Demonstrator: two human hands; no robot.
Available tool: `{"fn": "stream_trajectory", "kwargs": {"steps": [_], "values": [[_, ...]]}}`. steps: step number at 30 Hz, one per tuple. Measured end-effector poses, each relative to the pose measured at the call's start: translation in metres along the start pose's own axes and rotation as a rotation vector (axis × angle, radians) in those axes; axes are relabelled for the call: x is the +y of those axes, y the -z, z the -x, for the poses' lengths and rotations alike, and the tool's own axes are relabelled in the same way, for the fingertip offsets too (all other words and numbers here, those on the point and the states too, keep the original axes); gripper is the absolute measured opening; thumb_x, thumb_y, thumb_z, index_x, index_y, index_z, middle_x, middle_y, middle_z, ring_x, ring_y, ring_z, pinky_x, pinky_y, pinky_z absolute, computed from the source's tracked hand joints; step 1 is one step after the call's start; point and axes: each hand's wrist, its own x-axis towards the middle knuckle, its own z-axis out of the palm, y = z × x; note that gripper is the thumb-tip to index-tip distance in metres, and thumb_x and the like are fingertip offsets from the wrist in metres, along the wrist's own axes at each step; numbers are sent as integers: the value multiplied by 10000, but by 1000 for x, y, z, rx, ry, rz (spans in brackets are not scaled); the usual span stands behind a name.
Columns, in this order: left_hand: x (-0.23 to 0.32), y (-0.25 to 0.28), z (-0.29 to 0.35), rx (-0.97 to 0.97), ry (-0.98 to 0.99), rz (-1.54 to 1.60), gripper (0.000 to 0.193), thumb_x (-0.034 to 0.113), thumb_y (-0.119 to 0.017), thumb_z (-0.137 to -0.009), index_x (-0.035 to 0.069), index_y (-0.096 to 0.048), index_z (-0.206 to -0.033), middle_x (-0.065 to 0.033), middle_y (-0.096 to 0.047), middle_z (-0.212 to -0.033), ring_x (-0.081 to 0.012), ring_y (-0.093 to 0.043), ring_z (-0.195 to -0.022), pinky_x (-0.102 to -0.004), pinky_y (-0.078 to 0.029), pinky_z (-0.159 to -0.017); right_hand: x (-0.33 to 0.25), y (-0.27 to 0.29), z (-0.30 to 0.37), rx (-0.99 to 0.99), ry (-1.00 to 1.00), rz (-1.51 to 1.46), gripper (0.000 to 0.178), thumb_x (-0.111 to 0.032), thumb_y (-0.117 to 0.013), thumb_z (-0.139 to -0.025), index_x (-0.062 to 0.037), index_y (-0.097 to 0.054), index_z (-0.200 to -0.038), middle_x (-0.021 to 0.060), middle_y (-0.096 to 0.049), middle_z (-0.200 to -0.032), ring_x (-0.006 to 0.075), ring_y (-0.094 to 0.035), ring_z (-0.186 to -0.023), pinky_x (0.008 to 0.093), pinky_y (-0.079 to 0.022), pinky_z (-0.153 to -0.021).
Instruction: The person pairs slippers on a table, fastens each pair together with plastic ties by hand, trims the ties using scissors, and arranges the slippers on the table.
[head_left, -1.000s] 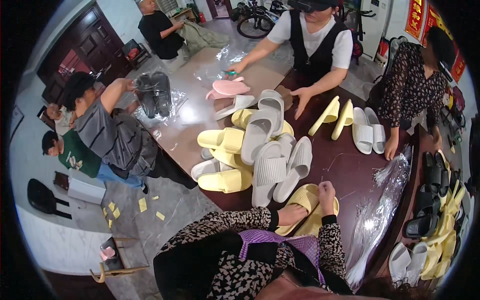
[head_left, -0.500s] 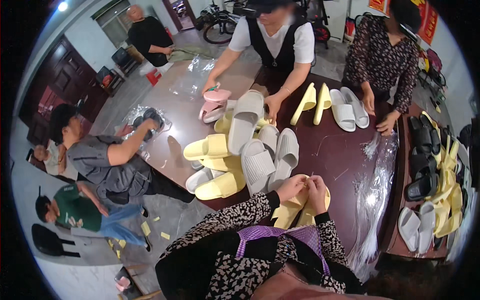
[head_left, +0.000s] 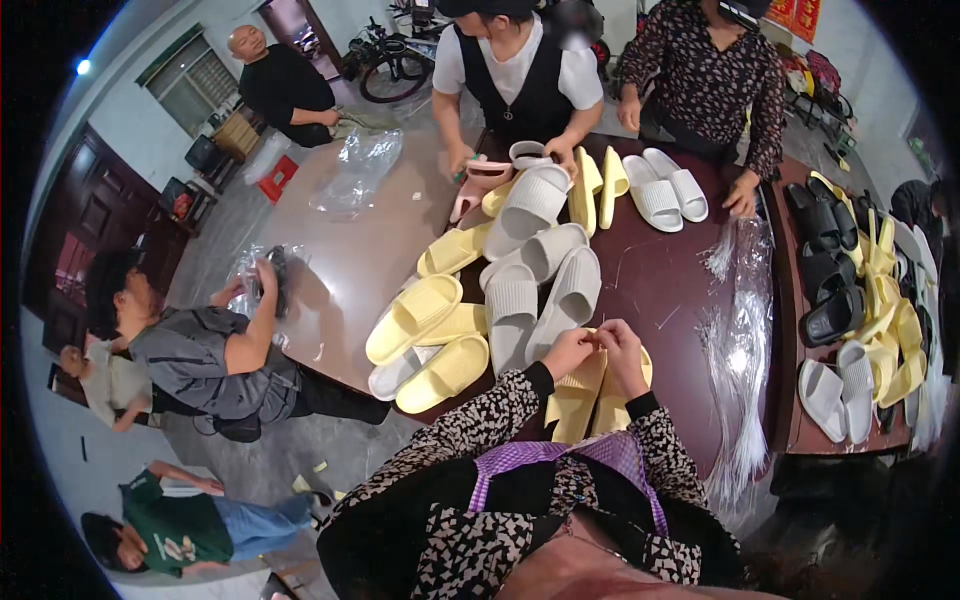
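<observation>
A pair of yellow slippers (head_left: 577, 402) lies at the table edge in front of me, partly covered by my hands. My left hand (head_left: 566, 353) is closed in a pinch over the far end of the pair. Right beside it, the fingers of my right hand (head_left: 622, 356) are pinched too, the fingertips of both nearly meeting. Whatever they hold is too small to make out. Just beyond my left hand stand ribbed grey slippers (head_left: 566, 305), and more yellow slippers (head_left: 414, 318) are heaped to the left. A bundle of thin white ties (head_left: 737, 440) lies to my right.
Across the brown table (head_left: 655, 290), a person in a black vest (head_left: 510, 85) handles pink slippers (head_left: 482, 185). Another in a patterned blouse (head_left: 705, 75) stands by grey slippers (head_left: 665, 192). At left, a person in grey (head_left: 215, 345) holds dark slippers. A side table (head_left: 800, 432) carries several pairs.
My hands stay pinched over the yellow pair. The vest-wearing person has shifted the pink slippers toward the grey pile. The person in the blouse has lifted one hand off the table.
</observation>
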Motion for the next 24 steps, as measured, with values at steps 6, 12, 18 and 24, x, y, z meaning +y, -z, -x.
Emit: {"fn": "stream_trajectory", "kwargs": {"steps": [6, 12, 18, 24], "values": [[22, 7, 13, -27, 170, 338, 125, 113, -515, -832, 22, -577, -891, -3, -569, -723, -56, -504, -599, -196, -392, -530, -2, -3, 6, 23, -52, -66, 39, -19, -522, -848, 2, -554, -855, 31, -565, -737, 84, -522, -660, 227, -440, -594], [42, 13, 21, 1, 141, 353, 105, 146, -520, -846, 53, -561, -873, 4, -564, -706, -58, -506, -577, -191, -397, -510, -19, -3, 9, 65, 45, 49, 48, -27, -529, -845, 5, -564, -839, 31, -568, -734, 83, -516, -655, 227, -429, -590], [46, 15, 15, -68, 75, 345, 93, 128, -487, -845, 65, -551, -870, 17, -543, -665, -55, -481, -543, -186, -379, -491, -36, 5, 9, 96, 154, 149, 82, -71, -542, -849, 7, -564, -858, 55, -544, -695, 106, -501, -621, 251, -421, -559], [43, 10, 5, 41, 172, 554, 75, 144, -532, -860, 79, -568, -861, 26, -541, -632, -42, -467, -512, -168, -366, -467, -21, 11, 13, 98, -8, 174, 132, -98, -572, -838, 15, -598, -901, 25, -613, -762, 68, -539, -676, 229, -452, -614]]}}
